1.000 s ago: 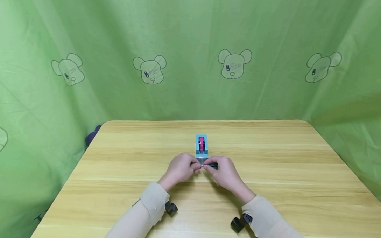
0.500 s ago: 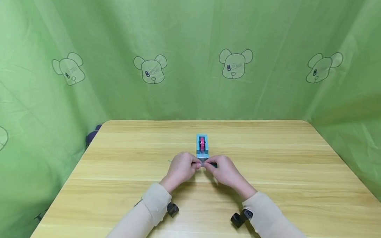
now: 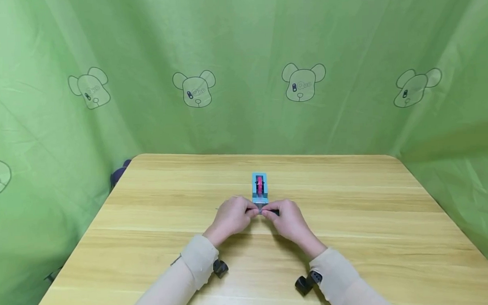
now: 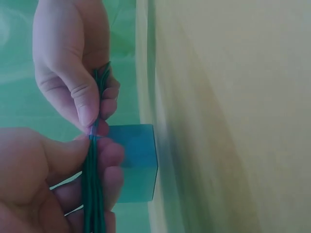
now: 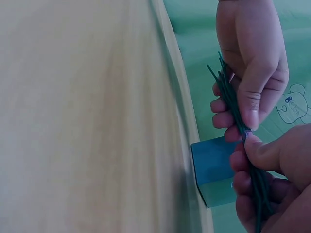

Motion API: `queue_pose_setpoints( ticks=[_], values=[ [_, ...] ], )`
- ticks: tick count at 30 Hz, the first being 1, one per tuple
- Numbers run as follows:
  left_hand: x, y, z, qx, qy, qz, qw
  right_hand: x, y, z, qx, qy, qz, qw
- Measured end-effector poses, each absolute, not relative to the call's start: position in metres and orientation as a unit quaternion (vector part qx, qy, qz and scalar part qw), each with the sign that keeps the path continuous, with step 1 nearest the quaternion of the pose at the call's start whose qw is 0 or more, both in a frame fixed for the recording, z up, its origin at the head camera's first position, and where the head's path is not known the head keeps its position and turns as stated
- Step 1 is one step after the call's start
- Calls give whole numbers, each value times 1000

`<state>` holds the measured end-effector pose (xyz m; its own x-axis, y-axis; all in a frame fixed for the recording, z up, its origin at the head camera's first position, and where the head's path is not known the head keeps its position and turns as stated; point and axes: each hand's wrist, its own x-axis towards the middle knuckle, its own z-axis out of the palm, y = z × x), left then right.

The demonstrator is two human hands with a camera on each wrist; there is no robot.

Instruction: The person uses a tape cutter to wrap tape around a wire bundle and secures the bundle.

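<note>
In the head view, the left hand (image 3: pixel 232 215) and right hand (image 3: pixel 288 219) meet above the worktop (image 3: pixel 330 190), just on the near side of a blue tape dispenser (image 3: pixel 260 199) with a pink reel (image 3: pixel 259 185); a green curtain (image 3: pixel 247 125) hangs behind. In the left wrist view, both hands' fingers pinch a bundle of green wires (image 4: pixel 93 179), gripping either side of a pale band (image 4: pixel 92 130). In the right wrist view, the bundle slants between the hands, loose tips splayed beyond the left fingers.
</note>
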<state>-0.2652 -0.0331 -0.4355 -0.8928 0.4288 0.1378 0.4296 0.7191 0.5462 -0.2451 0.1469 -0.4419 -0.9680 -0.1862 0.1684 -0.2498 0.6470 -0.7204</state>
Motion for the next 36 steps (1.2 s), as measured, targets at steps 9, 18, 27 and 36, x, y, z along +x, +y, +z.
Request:
queue_pose_setpoints(
  ticks=[9,18,27,36],
  values=[
    [-269,-37,-435,-239,-926,-286,-62,-245,145,-446,127,-914,376,85],
    [-271,-38,-434,-239,-926,-288,-44,-245,144,-447,135,-911,377,102],
    [-270,-35,-438,-230,-932,-281,5,-247,146,-444,136,-907,394,68],
    [-269,-32,-439,-219,-932,-289,22,-247,147,-440,135,-916,376,32]
  ],
)
